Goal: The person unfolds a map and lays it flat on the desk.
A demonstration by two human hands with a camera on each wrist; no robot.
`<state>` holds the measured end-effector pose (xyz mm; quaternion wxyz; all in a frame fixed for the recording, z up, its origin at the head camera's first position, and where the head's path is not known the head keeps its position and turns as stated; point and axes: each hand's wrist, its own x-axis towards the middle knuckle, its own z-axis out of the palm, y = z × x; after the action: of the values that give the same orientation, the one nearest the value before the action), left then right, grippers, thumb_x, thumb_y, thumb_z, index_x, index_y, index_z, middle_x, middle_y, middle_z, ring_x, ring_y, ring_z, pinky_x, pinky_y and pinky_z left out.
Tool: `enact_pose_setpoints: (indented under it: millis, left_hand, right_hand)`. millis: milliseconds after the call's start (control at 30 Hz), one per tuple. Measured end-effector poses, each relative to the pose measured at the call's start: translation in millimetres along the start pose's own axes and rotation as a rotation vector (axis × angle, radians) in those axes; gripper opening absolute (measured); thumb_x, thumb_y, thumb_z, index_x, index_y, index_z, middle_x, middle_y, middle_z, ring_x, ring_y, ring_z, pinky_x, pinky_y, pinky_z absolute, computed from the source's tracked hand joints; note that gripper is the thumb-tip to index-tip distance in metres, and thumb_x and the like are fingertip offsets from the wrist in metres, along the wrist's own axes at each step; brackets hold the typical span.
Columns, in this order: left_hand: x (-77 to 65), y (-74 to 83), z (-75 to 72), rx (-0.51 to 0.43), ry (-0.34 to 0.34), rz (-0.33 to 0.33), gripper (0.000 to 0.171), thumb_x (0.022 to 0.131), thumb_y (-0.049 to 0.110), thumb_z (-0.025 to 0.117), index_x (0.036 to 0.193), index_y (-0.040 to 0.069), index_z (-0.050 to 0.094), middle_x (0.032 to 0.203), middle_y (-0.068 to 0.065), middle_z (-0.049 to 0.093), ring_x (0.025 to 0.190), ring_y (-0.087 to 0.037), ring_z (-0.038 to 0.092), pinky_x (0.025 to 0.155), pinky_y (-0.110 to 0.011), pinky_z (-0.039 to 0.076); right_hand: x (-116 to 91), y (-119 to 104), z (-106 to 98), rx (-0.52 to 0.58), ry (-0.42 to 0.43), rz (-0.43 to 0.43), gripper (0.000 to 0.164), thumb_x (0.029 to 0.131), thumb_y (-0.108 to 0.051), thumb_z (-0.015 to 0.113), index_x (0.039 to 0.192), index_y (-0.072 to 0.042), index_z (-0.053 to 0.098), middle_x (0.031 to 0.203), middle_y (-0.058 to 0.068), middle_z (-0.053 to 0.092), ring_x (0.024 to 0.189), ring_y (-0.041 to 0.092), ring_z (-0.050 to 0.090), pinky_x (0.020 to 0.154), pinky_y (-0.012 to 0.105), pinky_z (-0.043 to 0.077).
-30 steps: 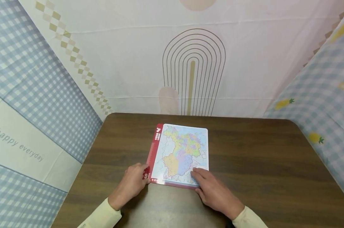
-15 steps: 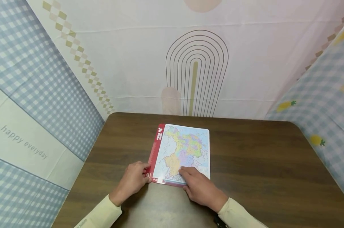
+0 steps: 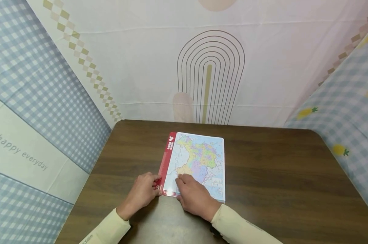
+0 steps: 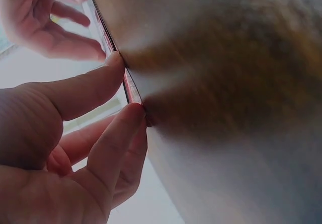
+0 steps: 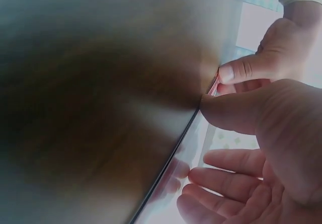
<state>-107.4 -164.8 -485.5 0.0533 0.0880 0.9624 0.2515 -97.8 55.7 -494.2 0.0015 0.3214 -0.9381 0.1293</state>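
A flat map board (image 3: 199,152) lies on the brown table, its coloured map facing up and a red strip running down its left side. My left hand (image 3: 142,191) holds the lower left corner, bent fingers on the red strip and thumb at the front edge. In the left wrist view, that hand's thumb and fingertips (image 4: 135,109) meet the board's thin edge. My right hand (image 3: 196,198) lies over the lower part of the map, close to the left one. Its thumb (image 5: 226,110) is at the front edge, while its other fingers extend over the face. The hand covers part of the map.
The wooden table (image 3: 272,176) extends well to both sides of the board. A pale patterned cloth (image 3: 141,67) hangs behind it, with checked cloths (image 3: 339,135) along the left and right.
My right hand has slid left along the board's front edge, from its right corner towards my left hand. The left hand and the board stay in nearly the same place.
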Motion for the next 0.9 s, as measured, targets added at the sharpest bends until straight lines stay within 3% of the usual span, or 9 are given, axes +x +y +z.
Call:
enact_pose_setpoints:
  millis: [233, 433, 700, 900]
  left_hand:
    - [2.9, -1.9, 0.0, 0.007, -0.015, 0.007, 0.049, 0.075, 0.012, 0.096, 0.119, 0.000, 0.078, 0.088, -0.003, 0.065, 0.076, -0.012, 0.052, 0.067, -0.027, 0.048]
    - [3.6, -2.1, -1.4, 0.019, -0.013, 0.012, 0.049, 0.075, 0.013, 0.097, 0.119, 0.000, 0.079, 0.086, -0.003, 0.063, 0.075, -0.013, 0.051, 0.067, -0.027, 0.046]
    - [3.9, -1.5, -3.9, 0.014, -0.031, 0.011, 0.048, 0.077, 0.012, 0.095, 0.121, 0.001, 0.078, 0.085, -0.003, 0.060, 0.075, -0.014, 0.048, 0.064, -0.027, 0.041]
    - [4.8, -2.3, -3.9, 0.002, -0.036, 0.022, 0.048, 0.076, 0.011, 0.095, 0.121, 0.001, 0.079, 0.085, -0.002, 0.061, 0.075, -0.014, 0.048, 0.065, -0.027, 0.042]
  right_hand:
    - [17, -13, 5, -0.047, 0.002, 0.014, 0.050, 0.095, -0.036, 0.080, 0.130, -0.004, 0.066, 0.142, 0.014, 0.065, 0.132, 0.025, 0.061, 0.096, 0.036, 0.060]
    - [22, -16, 9, -0.066, 0.005, 0.008, 0.048, 0.096, -0.037, 0.079, 0.129, -0.006, 0.066, 0.143, 0.014, 0.065, 0.135, 0.026, 0.060, 0.096, 0.036, 0.060]
    - [22, -22, 15, -0.220, 0.115, -0.059, 0.038, 0.093, -0.035, 0.082, 0.117, -0.007, 0.070, 0.118, 0.006, 0.071, 0.106, 0.018, 0.067, 0.080, 0.030, 0.061]
    - [18, -25, 16, -0.318, 0.183, -0.114, 0.021, 0.097, -0.025, 0.074, 0.110, -0.008, 0.070, 0.098, 0.001, 0.067, 0.090, 0.015, 0.063, 0.076, 0.028, 0.059]
